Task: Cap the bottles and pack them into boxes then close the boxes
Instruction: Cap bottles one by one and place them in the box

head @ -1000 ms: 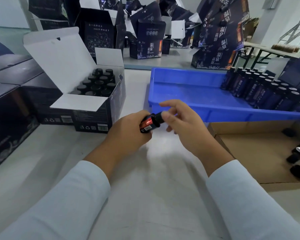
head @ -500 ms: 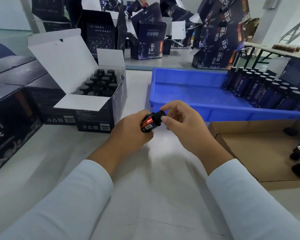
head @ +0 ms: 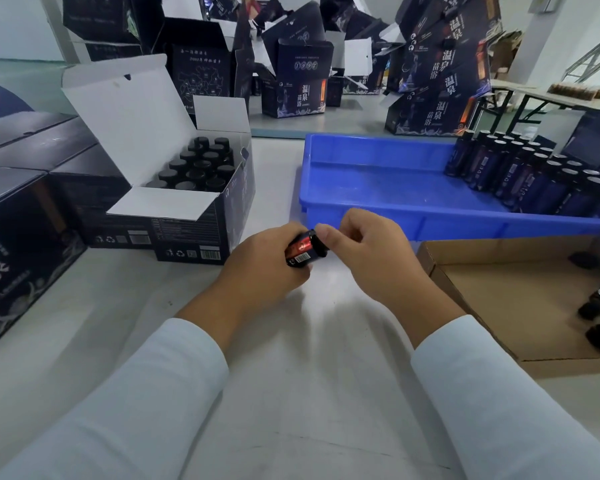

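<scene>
The left hand (head: 260, 268) wraps the small red-labelled bottle (head: 300, 255) above the white table (head: 291, 393); the right hand (head: 368, 251) pinches its black cap (head: 317, 242) — best twisted squarely, bottle steady, until snug — then into the open box (head: 201, 202).

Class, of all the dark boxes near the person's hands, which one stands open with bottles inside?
The open box left of the blue tray: its white lid is raised, showing black caps; the left-side boxes are closed.

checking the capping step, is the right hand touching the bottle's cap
Touching. The head view shows the right hand with thumb and fingertips pinched on the black cap of the bottle, which the left hand grips.
</scene>
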